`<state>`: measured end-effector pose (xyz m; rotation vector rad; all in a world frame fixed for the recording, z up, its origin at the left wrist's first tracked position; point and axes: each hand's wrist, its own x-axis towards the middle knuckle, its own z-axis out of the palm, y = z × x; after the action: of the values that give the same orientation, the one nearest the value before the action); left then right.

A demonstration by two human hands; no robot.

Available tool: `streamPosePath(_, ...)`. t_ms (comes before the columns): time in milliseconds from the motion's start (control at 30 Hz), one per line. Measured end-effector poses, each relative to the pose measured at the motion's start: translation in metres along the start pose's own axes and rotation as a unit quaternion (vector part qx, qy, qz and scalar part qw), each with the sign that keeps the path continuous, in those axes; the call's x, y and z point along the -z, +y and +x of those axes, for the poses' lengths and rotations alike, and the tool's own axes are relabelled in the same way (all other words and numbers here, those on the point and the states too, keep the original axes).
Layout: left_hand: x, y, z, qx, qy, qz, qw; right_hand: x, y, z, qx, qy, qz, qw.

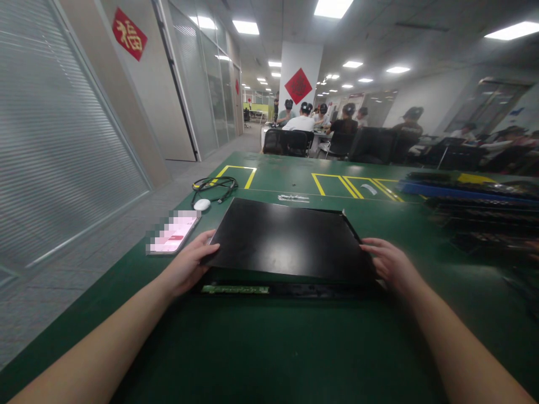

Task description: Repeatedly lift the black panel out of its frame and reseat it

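A flat black panel (286, 238) lies tilted on the green table (269, 348), its near edge lifted above a black base with a green circuit strip (234, 289). My left hand (189, 264) grips the panel's near left corner, thumb on top. My right hand (389, 264) holds the near right corner, fingers curled along the edge.
A phone (173, 234) with a lit screen lies left of the panel. A white mouse (202, 204) and a coiled black cable (214, 185) sit behind it. Stacks of dark trays (480, 207) fill the right side. Several people sit at desks far behind.
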<state>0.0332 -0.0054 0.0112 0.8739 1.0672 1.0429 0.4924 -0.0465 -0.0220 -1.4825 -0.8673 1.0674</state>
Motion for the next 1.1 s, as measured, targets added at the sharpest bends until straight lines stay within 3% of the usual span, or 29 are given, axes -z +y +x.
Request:
streamPosePath(600,-0.0024,0.0002,-0.0003,0.008,0.012,0.026,1.0,0.0007,0.0094,-0.0001,0.037,-0.008,-0.105,0.994)
streamPosePath(1100,-0.005,0.0024,-0.0036,0.005,0.012,0.034,0.999,0.0007,0.0073,-0.0011,0.03,-0.014,-0.102,0.994)
